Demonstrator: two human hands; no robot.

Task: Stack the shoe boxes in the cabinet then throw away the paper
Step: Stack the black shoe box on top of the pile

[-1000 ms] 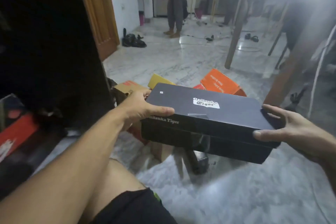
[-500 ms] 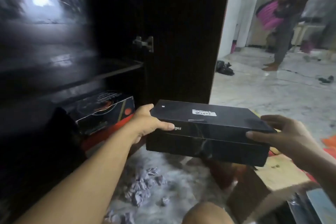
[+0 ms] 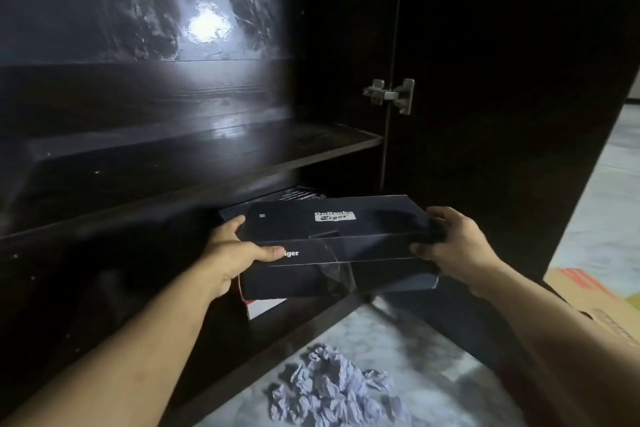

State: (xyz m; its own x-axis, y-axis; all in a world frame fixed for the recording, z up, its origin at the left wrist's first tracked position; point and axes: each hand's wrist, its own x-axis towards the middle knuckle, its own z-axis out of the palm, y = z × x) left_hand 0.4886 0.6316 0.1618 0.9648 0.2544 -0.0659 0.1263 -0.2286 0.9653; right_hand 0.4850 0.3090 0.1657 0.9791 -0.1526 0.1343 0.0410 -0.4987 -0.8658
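Crumpled grey tissue paper [image 3: 332,392]: loose heap on the marble floor [image 3: 433,357], just outside the front edge of the dark wooden cabinet [image 3: 173,163]; not yet thrown away.

Left hand [image 3: 235,253], right hand [image 3: 450,246]: set apart, each clamped on one short end of the black cardboard shoe box with white logo [image 3: 332,236].

Box: held at the cabinet's lower opening, over a darker box [image 3: 298,196] already inside, below the shelf edge.

Risk: the lid may catch the shelf above, or the box may land skewed and slide off.

Obstruction: open door with metal hinge [image 3: 391,95] at right; tan carton [image 3: 595,302] beside it.
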